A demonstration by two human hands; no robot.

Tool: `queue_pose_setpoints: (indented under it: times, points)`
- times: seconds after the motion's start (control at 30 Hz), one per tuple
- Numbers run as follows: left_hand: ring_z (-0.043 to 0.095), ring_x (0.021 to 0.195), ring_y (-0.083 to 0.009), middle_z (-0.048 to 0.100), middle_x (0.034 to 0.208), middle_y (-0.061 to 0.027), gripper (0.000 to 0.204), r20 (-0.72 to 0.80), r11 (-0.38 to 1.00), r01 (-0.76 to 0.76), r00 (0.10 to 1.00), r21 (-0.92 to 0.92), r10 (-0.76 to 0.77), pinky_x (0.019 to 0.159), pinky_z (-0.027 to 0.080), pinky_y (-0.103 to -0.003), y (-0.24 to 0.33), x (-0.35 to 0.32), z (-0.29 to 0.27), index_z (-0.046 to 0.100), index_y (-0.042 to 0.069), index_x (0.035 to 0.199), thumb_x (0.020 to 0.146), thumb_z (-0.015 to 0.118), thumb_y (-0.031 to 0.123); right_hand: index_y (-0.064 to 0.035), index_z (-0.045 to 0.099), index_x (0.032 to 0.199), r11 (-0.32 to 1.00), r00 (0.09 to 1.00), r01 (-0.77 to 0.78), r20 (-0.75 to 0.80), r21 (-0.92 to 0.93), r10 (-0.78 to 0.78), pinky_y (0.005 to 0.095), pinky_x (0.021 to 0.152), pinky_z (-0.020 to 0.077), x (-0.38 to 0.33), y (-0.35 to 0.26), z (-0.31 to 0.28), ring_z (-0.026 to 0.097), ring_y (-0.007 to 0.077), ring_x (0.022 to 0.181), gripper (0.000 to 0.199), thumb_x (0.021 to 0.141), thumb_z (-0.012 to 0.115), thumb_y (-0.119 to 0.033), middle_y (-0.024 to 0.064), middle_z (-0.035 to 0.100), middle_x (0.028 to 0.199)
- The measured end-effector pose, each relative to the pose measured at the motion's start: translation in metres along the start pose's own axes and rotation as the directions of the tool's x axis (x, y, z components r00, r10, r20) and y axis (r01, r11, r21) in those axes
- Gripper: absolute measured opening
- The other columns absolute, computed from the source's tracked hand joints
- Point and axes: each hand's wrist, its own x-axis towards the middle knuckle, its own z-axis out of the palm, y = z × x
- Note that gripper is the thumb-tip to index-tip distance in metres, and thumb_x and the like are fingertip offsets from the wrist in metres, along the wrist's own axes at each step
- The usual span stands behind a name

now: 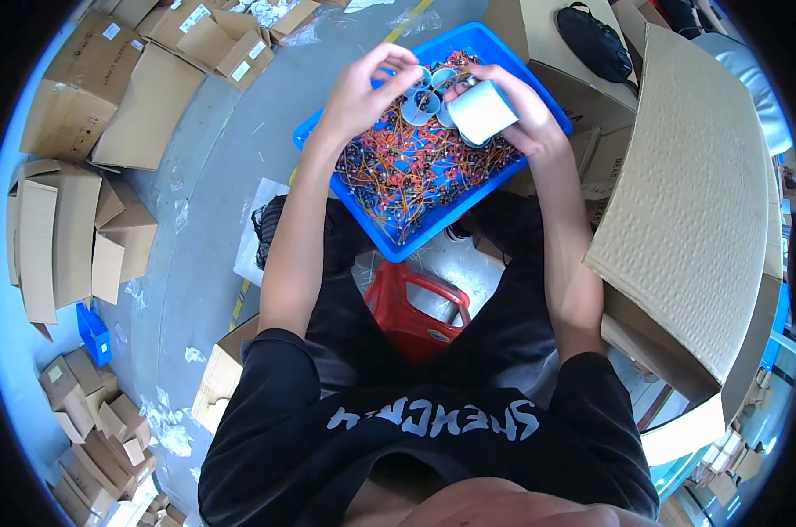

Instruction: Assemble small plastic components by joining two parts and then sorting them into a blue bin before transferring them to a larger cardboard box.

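Observation:
A blue plastic tray (392, 246) sits tilted across my knees, strewn with thin red, orange and black wire leads (407, 180) with small dark ends. Several small pale cups (420, 107) stand in its far part, some with dark pieces inside. My left hand (372, 88) hovers over the cups, thumb and index finger curled into a pinch; what is between the tips is too small to make out. My right hand (525, 110) grips a white cup (483, 112) lying on its side against the fingers. Its fingertips are beside a few wire ends above the tray.
Between my legs is a red plastic stool (416, 307). A large open carton (688, 202) rises close on my right, with a black pouch (594, 39) on another box. Cardboard boxes (77, 79) line the left, near a small blue bin (93, 334) and plastic scraps (165, 426).

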Motion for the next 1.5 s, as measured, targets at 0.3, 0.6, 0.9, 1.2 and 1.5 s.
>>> queue_pose_setpoints:
  times: [0.3, 0.6, 0.9, 1.2, 1.5]
  points:
    - [0.063, 0.079, -0.0136, 0.064, 0.093, -0.0072, 0.031, 0.348, 0.884, 0.339, 0.911, -0.321, -0.223, 0.069, 0.052, -0.028, -0.01, 0.0, 0.004, 0.056, 0.003, 0.108, 0.084, 0.07, 0.015, -0.0015, 0.064, 0.1, 0.987, 0.992, 0.111, 0.044, 0.118, -0.116, 0.0281, 0.079, 0.0516, 0.002, 0.005, -0.006, 0.065, 0.0167, 0.086, 0.028, 0.09, 0.056, -0.027, 0.0099, 0.068, 0.09]
    - [0.059, 0.077, -0.0128, 0.058, 0.094, -0.0076, 0.021, 0.257, 0.682, 0.396, 0.918, -0.615, -0.302, 0.068, 0.049, -0.027, -0.003, 0.001, -0.004, 0.051, 0.004, 0.106, 0.089, 0.061, 0.009, -0.0003, 0.066, 0.088, 0.91, 0.996, 0.068, -0.032, -0.409, -0.088, 0.0256, 0.077, 0.0464, -0.002, 0.004, -0.01, 0.061, 0.0129, 0.085, 0.027, 0.09, 0.055, -0.024, 0.0064, 0.067, 0.087]
    - [0.061, 0.081, -0.0183, 0.058, 0.1, -0.01, 0.021, 0.318, 0.468, 0.459, 0.88, -0.755, -0.352, 0.072, 0.051, -0.029, -0.011, 0.002, -0.001, 0.054, 0.001, 0.107, 0.096, 0.051, 0.018, 0.0004, 0.066, 0.088, 0.675, 0.986, -0.008, 0.106, -0.738, 0.128, 0.0249, 0.081, 0.0434, -0.004, 0.005, -0.018, 0.058, 0.0099, 0.085, 0.026, 0.089, 0.055, -0.024, 0.0042, 0.067, 0.086]
    - [0.058, 0.084, -0.014, 0.06, 0.1, -0.0073, 0.024, 0.147, 0.849, 0.313, 0.95, -0.426, -0.277, 0.079, 0.046, -0.027, -0.007, 0.005, -0.004, 0.057, 0.0, 0.109, 0.097, 0.05, 0.019, -0.0001, 0.066, 0.086, 0.797, 1.0, -0.008, -0.005, -0.604, 0.006, 0.0241, 0.074, 0.0436, -0.005, 0.006, -0.015, 0.056, 0.0086, 0.077, 0.024, 0.087, 0.056, -0.022, 0.0022, 0.064, 0.08]
    - [0.058, 0.082, -0.0121, 0.064, 0.09, -0.0046, 0.014, 0.021, 0.788, 0.261, 0.953, -0.557, -0.301, 0.077, 0.047, -0.026, -0.021, 0.004, -0.004, 0.057, 0.002, 0.103, 0.092, 0.056, 0.011, 0.0003, 0.065, 0.082, 0.564, 0.968, 0.005, 0.146, -0.826, 0.205, 0.0248, 0.067, 0.0434, -0.004, 0.013, -0.01, 0.052, 0.0068, 0.071, 0.025, 0.085, 0.059, -0.024, -0.0006, 0.06, 0.075]
